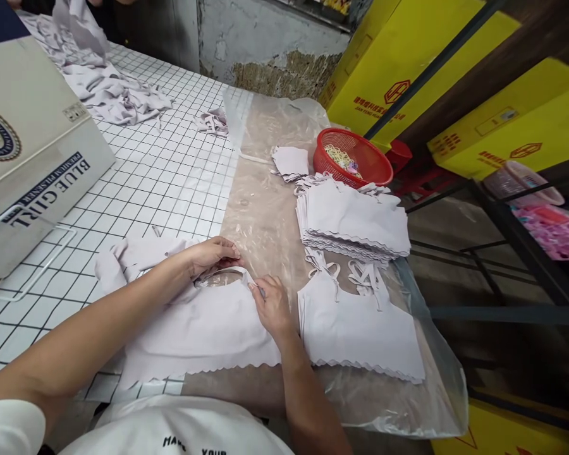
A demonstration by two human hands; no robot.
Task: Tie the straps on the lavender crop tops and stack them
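A pale lilac camisole top (208, 328) with a wavy hem lies flat in front of me, its straps away from me. My left hand (214, 254) is closed at the top's upper edge, fingers pinched by a thin strap. Just right of it, my right hand (272, 304) pinches the other strap between thumb and finger. Another camisole stack (360, 328) with tied straps lies right of my right hand. Behind that stands a taller stack of the same tops (355, 212). A crumpled lilac piece (137, 253) is partly behind my left forearm.
A red basket (353, 151) holding small yellowish pieces stands beyond the stacks, beside a small folded pile (290, 163). At left is a large carton (33, 151). Loose garments (114, 95) heap at the far left. Clear plastic sheeting (260, 208) covers the right of the grid-patterned table (171, 170). Yellow boxes (408, 63) fill the right.
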